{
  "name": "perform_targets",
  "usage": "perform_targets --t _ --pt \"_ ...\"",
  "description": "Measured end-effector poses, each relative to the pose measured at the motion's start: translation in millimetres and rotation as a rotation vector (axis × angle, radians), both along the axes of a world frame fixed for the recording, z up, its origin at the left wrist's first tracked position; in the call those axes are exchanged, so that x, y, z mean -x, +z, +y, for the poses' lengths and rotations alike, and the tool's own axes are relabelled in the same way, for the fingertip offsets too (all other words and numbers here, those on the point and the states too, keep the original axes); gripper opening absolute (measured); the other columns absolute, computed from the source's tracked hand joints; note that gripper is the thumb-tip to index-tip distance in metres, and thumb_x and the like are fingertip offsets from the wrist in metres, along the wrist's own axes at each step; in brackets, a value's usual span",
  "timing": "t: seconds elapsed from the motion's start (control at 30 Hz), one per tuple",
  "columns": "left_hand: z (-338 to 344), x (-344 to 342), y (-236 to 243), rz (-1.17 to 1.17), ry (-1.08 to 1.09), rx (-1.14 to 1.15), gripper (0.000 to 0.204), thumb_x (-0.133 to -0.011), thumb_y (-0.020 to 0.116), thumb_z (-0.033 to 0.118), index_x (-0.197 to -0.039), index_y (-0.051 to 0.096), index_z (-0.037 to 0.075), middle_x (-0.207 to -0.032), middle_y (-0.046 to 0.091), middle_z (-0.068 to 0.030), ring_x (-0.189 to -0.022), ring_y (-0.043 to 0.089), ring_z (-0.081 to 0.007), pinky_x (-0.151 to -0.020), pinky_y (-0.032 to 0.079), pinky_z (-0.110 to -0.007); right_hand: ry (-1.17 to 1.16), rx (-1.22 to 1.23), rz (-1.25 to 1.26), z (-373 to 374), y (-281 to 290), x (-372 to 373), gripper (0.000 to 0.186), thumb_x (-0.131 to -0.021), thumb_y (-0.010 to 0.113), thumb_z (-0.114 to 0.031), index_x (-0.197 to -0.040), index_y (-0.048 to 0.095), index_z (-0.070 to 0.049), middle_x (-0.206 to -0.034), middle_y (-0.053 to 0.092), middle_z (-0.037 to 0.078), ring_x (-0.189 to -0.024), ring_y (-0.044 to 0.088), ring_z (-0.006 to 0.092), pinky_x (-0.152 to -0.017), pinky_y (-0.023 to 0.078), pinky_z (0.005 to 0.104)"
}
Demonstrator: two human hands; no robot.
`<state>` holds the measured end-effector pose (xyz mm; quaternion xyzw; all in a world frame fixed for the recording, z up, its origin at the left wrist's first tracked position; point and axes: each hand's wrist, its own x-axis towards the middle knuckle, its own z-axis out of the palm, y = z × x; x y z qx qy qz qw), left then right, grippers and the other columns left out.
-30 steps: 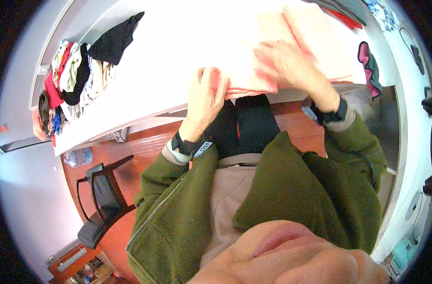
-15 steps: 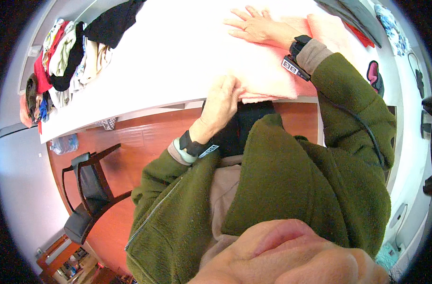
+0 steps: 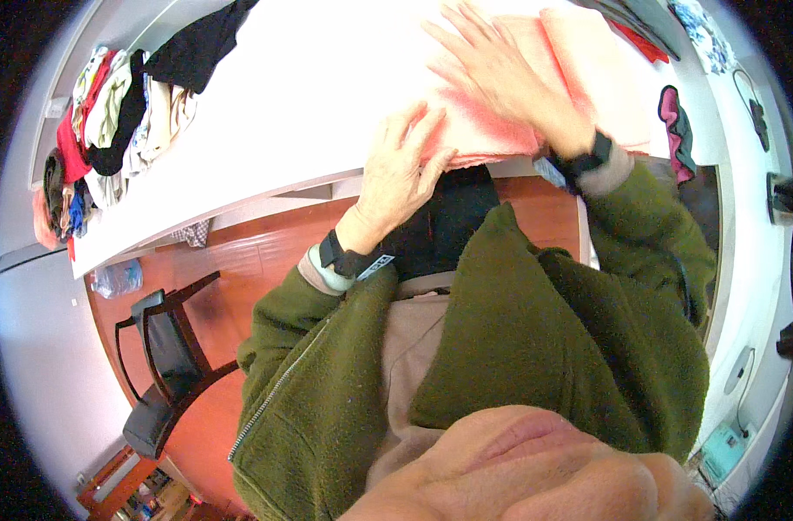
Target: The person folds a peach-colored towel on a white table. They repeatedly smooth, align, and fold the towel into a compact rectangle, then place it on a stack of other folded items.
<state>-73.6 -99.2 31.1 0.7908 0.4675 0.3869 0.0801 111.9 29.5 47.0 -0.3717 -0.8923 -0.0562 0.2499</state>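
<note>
A pink towel-like cloth lies folded in layers at the near edge of the white table. At its left near corner is my left hand, fingers stretched and somewhat apart, with the thumb along the cloth's edge. My right hand rests flat on top of the cloth, fingers spread toward the far left and slightly smeared by motion. A raised fold runs through the cloth to the right of that hand. Both wrists wear black straps.
Piled clothes and a black garment lie at the table's far left. A pink and grey item and a blue-and-white patterned cloth are on the right. A dark chair stands on the red-brown floor at left.
My left hand has loosened from a pinch on the cloth's edge and spread its fingers. My right hand has slid nearer across the cloth, its forearm dropping lower.
</note>
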Motion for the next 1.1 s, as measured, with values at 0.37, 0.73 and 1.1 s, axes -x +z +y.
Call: perform_targets --t 0.37,0.73,1.1 --pt "47.6 -9.3 16.1 0.31 -0.021 -0.05 0.059 -0.093 0.058 0.046 -0.143 0.046 0.017 -0.151 0.038 -0.0138 -0.139 0.037 -0.0312 -0.108 0.032 -0.054 -0.212 0.115 0.141 -76.9 -42.1 -30.1 0.053 -0.098 0.048 -0.038 -0.143 0.044 -0.011 -0.151 0.038 0.014 -0.143 0.029 0.0298 -0.114 0.022 0.0541" --pt "110.4 -16.3 -36.9 0.542 -0.147 0.01 0.07 -0.09 0.044 0.068 -0.145 0.046 0.025 -0.154 0.036 -0.0106 -0.144 0.029 -0.0303 -0.107 0.025 -0.063 -0.174 0.119 0.161 -76.6 -63.9 -31.6 0.055 -0.095 0.054 -0.036 -0.142 0.046 -0.009 -0.151 0.039 0.012 -0.144 0.029 0.0287 -0.114 0.025 0.0511" --pt "102.2 -25.2 -0.6 0.71 -0.152 0.153 0.078 -0.083 0.054 0.07 -0.15 0.033 0.034 -0.159 0.023 -0.0099 -0.145 0.022 -0.0383 -0.102 0.028 -0.073 -0.766 0.074 0.157 -36.0 -4.1 -214.7 0.076 -0.079 0.072 -0.051 -0.134 0.052 -0.003 -0.126 0.06 0.023 -0.118 0.057 0.0356 -0.101 0.045 0.043"
